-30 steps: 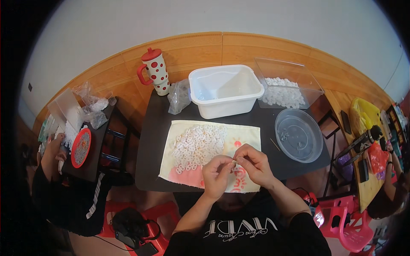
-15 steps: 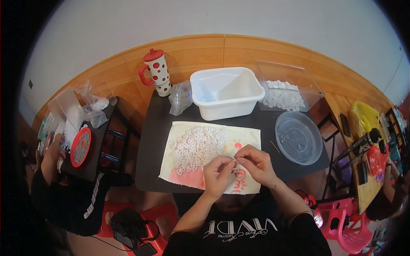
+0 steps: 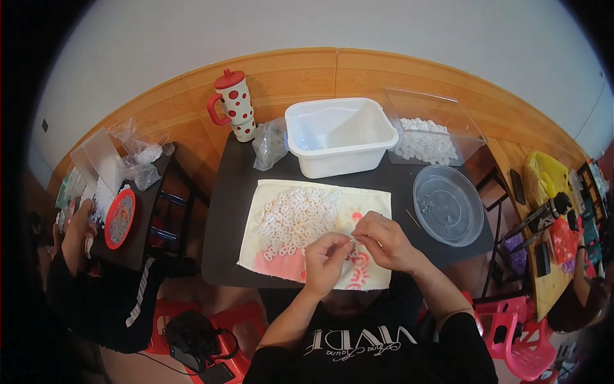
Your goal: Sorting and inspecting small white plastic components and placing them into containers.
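Over the right part of a cream and pink cloth (image 3: pixel 358 200), my two hands meet at the fingertips. My left hand (image 3: pixel 325 261) is closed in a pinch on something too small to make out. Close against it, my right hand (image 3: pixel 385 242) pinches too, its fingertips hiding what they hold. Many small white ring-shaped plastic pieces (image 3: pixel 297 221), some joined like a figure eight, lie heaped on the cloth left of my hands. A round clear shallow dish (image 3: pixel 448 206) with a few tiny metal-looking parts stands to the right, and a thin yellowish stick (image 3: pixel 414 218) lies beside it.
Behind the cloth stands a white plastic tub (image 3: pixel 342 141), with a grey plastic bag (image 3: pixel 270 146) and a red-dotted tumbler (image 3: pixel 236 105) to its left. A clear box (image 3: pixel 427 142) of white pieces is back right. Another person (image 3: pixel 96 288) works at a left table with a red dish (image 3: pixel 119 219).
My right hand has tilted and shifted slightly, its fingers now higher and a little away from the left fingertips. The left hand stays nearly in place.
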Action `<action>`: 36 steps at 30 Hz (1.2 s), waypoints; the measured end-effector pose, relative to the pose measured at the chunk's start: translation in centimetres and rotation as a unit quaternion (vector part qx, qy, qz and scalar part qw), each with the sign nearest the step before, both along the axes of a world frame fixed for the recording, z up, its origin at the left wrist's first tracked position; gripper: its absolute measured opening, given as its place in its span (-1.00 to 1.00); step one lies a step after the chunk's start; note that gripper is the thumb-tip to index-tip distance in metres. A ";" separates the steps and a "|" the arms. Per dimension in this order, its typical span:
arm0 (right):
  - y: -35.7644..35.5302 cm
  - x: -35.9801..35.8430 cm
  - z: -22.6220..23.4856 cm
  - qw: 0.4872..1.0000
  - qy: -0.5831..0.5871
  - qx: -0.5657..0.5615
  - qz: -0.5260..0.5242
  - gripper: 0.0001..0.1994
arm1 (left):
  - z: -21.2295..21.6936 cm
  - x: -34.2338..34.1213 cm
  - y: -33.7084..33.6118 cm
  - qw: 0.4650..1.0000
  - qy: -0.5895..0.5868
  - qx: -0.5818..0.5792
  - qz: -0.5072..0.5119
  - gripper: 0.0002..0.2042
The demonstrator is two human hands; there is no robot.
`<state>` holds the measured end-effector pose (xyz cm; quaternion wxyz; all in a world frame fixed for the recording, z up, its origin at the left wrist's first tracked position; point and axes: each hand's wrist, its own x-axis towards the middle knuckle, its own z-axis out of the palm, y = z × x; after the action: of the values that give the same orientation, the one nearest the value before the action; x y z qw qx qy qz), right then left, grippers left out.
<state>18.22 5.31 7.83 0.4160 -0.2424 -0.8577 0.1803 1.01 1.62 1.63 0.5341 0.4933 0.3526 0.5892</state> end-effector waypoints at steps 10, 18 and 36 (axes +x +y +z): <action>0.0 -0.4 -0.7 0.998 -0.015 0.058 0.000 -0.75 | -0.4 0.4 -0.3 1.000 -0.005 -0.003 0.013 -0.97; -0.5 -0.7 -1.3 0.999 0.010 0.049 -0.018 -0.76 | -0.4 0.9 -0.9 0.999 -0.050 -0.007 0.010 -0.95; -0.6 -0.1 -0.6 1.000 0.010 0.013 -0.017 -0.72 | -0.1 0.4 -0.6 1.000 -0.016 0.002 -0.003 -0.97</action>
<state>18.10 4.67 7.22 0.4308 -0.2496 -0.8514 0.1649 1.37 0.99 1.50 0.5409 0.4857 0.3411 0.5959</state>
